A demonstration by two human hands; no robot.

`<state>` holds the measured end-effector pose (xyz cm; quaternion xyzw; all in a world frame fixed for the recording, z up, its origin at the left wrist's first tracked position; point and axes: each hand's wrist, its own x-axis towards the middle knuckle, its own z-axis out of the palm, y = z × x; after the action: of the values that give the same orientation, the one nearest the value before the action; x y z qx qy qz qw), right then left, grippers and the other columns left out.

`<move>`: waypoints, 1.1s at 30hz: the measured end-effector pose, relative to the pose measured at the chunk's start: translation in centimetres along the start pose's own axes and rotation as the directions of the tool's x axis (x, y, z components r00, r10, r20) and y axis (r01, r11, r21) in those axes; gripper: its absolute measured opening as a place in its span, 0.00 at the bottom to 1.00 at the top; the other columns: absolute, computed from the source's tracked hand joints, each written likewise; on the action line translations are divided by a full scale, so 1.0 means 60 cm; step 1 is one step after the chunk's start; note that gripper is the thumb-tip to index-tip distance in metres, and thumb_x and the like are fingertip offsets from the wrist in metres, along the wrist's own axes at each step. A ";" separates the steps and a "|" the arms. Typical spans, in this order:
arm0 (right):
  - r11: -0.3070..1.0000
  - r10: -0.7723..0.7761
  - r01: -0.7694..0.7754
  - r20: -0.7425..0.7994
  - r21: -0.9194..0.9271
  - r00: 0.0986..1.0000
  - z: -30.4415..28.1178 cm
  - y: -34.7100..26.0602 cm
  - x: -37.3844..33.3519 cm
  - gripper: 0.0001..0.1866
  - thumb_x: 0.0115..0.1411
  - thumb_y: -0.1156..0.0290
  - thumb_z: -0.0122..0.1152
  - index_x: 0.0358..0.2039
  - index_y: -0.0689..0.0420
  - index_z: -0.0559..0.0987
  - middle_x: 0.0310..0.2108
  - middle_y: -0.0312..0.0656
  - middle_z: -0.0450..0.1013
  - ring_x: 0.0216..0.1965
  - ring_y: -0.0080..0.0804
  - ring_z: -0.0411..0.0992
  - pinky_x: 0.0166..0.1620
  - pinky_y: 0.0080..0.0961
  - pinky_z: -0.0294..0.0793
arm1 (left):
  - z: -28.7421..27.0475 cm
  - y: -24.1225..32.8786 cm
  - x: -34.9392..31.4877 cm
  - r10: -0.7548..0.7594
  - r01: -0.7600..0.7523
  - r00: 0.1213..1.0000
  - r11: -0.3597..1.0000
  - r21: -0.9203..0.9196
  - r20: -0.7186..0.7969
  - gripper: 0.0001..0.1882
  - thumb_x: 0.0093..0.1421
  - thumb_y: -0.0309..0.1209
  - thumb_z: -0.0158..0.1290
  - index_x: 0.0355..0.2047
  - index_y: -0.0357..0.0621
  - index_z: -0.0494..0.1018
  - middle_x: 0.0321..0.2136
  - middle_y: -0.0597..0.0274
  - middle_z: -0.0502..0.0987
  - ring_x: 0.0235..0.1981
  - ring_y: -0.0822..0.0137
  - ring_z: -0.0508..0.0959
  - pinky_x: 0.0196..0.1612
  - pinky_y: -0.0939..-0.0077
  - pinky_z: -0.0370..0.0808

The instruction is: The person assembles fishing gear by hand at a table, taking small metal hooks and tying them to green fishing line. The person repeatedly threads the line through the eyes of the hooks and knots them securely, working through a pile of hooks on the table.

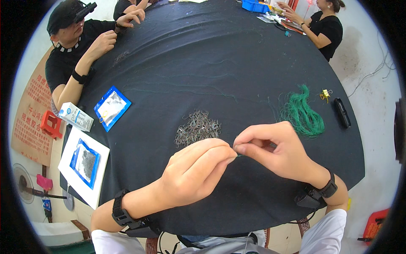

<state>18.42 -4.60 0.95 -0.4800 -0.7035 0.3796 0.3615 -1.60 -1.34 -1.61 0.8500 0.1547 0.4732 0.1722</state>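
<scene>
My left hand [195,168] and my right hand [277,147] meet fingertip to fingertip above the black cloth, both closed in a pinch. A short bit of thin green line [240,155] shows between them. Any small thing deeper in either pinch is hidden by the fingers. Just beyond my left hand lies a heap of small metal fish hooks [198,128], partly covered by that hand. Past my right hand a loose bundle of green line [302,113] curves on the cloth. Several single strands lie stretched out farther up the table.
A blue-edged packet [112,108], a small carton [76,116] and a white board [99,156] with another blue packet [86,162] are at the left. A yellow binder clip [325,95] and a black case [342,113] sit right. People work at the far left [63,51] and far right [327,29].
</scene>
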 end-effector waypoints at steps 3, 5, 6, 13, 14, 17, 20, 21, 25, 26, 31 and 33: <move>0.950 0.066 -0.103 0.132 0.294 0.989 0.003 0.026 0.005 0.05 0.58 0.75 0.60 0.32 0.63 0.80 0.21 0.31 0.74 0.21 0.11 0.64 0.23 0.13 0.62 | 0.000 0.004 0.003 -0.046 0.046 0.999 0.998 -0.034 0.005 0.08 0.48 0.15 0.57 0.31 0.32 0.73 0.27 0.53 0.76 0.28 0.60 0.78 0.30 0.74 0.77; 0.876 0.057 -0.140 0.189 0.461 0.980 0.006 0.041 0.006 0.06 0.59 0.73 0.59 0.32 0.62 0.80 0.20 0.28 0.72 0.20 0.11 0.63 0.22 0.12 0.59 | 0.003 0.003 0.005 -0.064 0.064 0.998 0.996 -0.063 0.006 0.08 0.49 0.14 0.57 0.31 0.32 0.73 0.28 0.54 0.76 0.27 0.61 0.79 0.29 0.75 0.77; 0.863 0.116 -0.227 0.260 0.452 0.959 0.003 0.037 0.010 0.06 0.60 0.73 0.59 0.33 0.62 0.80 0.19 0.28 0.71 0.19 0.11 0.62 0.21 0.12 0.58 | 0.002 0.002 0.002 -0.073 0.073 0.997 0.995 -0.066 0.006 0.08 0.49 0.14 0.57 0.31 0.33 0.73 0.28 0.54 0.77 0.27 0.61 0.79 0.29 0.75 0.77; 0.777 0.203 -0.413 0.431 0.475 0.879 0.002 0.042 0.016 0.07 0.61 0.71 0.56 0.35 0.60 0.79 0.17 0.29 0.67 0.16 0.12 0.61 0.19 0.12 0.57 | 0.006 -0.005 -0.002 -0.163 0.171 0.985 0.965 -0.201 0.054 0.07 0.52 0.14 0.55 0.32 0.34 0.73 0.31 0.54 0.77 0.26 0.67 0.79 0.29 0.79 0.76; 0.785 0.199 -0.403 0.425 0.471 0.883 0.003 0.043 0.016 0.07 0.61 0.69 0.57 0.34 0.58 0.80 0.16 0.27 0.65 0.16 0.12 0.61 0.18 0.12 0.58 | 0.006 -0.006 -0.004 -0.224 0.240 0.971 0.929 -0.281 0.090 0.05 0.55 0.15 0.53 0.33 0.33 0.72 0.33 0.53 0.77 0.27 0.68 0.78 0.29 0.80 0.76; 0.799 0.211 -0.379 0.374 0.467 0.903 0.009 0.051 0.015 0.07 0.62 0.70 0.56 0.35 0.58 0.79 0.16 0.29 0.67 0.17 0.13 0.64 0.20 0.11 0.62 | 0.008 -0.004 -0.012 -0.379 0.422 0.906 0.792 -0.442 0.186 0.04 0.58 0.17 0.51 0.35 0.33 0.71 0.35 0.53 0.77 0.27 0.72 0.78 0.28 0.83 0.75; 0.832 0.195 -0.345 0.352 0.435 0.915 0.008 0.053 0.015 0.07 0.62 0.71 0.55 0.37 0.58 0.78 0.18 0.31 0.70 0.19 0.15 0.68 0.21 0.11 0.65 | 0.012 0.001 -0.013 -0.473 0.509 0.857 0.715 -0.480 0.205 0.07 0.56 0.15 0.52 0.35 0.34 0.72 0.31 0.58 0.77 0.26 0.73 0.79 0.28 0.83 0.76; 0.846 0.206 -0.332 0.318 0.418 0.925 0.009 0.050 0.015 0.07 0.62 0.71 0.54 0.37 0.59 0.78 0.20 0.32 0.71 0.20 0.15 0.69 0.22 0.12 0.66 | 0.012 0.000 -0.015 -0.479 0.513 0.855 0.716 -0.473 0.202 0.07 0.56 0.15 0.53 0.35 0.34 0.72 0.31 0.58 0.77 0.25 0.73 0.79 0.28 0.82 0.76; 0.931 0.155 -0.151 0.014 0.332 0.988 0.013 0.038 0.012 0.07 0.62 0.72 0.53 0.37 0.60 0.77 0.28 0.34 0.75 0.27 0.18 0.73 0.26 0.14 0.68 | 0.017 -0.009 -0.018 -0.434 0.451 0.891 0.804 -0.388 0.136 0.07 0.55 0.15 0.54 0.34 0.34 0.72 0.29 0.59 0.77 0.25 0.72 0.78 0.28 0.82 0.75; 0.953 0.110 -0.076 -0.101 0.292 0.989 0.013 0.037 0.012 0.07 0.62 0.72 0.53 0.37 0.60 0.76 0.30 0.34 0.75 0.29 0.19 0.73 0.27 0.15 0.69 | 0.018 -0.010 -0.018 -0.420 0.431 0.901 0.828 -0.359 0.113 0.07 0.54 0.15 0.54 0.34 0.35 0.72 0.29 0.59 0.76 0.25 0.71 0.78 0.28 0.82 0.75; 0.991 -0.103 0.117 -0.197 0.061 0.975 0.012 0.032 0.007 0.07 0.60 0.70 0.58 0.35 0.59 0.78 0.30 0.35 0.75 0.30 0.18 0.72 0.28 0.16 0.67 | 0.017 -0.009 -0.017 -0.340 0.336 0.940 0.913 -0.230 0.022 0.08 0.53 0.14 0.55 0.34 0.35 0.72 0.27 0.58 0.76 0.26 0.70 0.78 0.27 0.81 0.74; 0.991 -0.112 0.120 -0.132 0.060 0.985 0.014 0.023 0.003 0.07 0.59 0.70 0.58 0.34 0.59 0.78 0.29 0.35 0.75 0.29 0.18 0.71 0.28 0.16 0.67 | 0.016 -0.009 -0.015 -0.324 0.318 0.946 0.923 -0.216 0.011 0.08 0.53 0.14 0.55 0.34 0.35 0.72 0.27 0.58 0.76 0.25 0.70 0.77 0.27 0.81 0.74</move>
<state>18.17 -4.26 -0.61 -0.4492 -0.6923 0.3498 0.4435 -1.29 -1.40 -3.02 0.7835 0.2420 0.4632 0.3362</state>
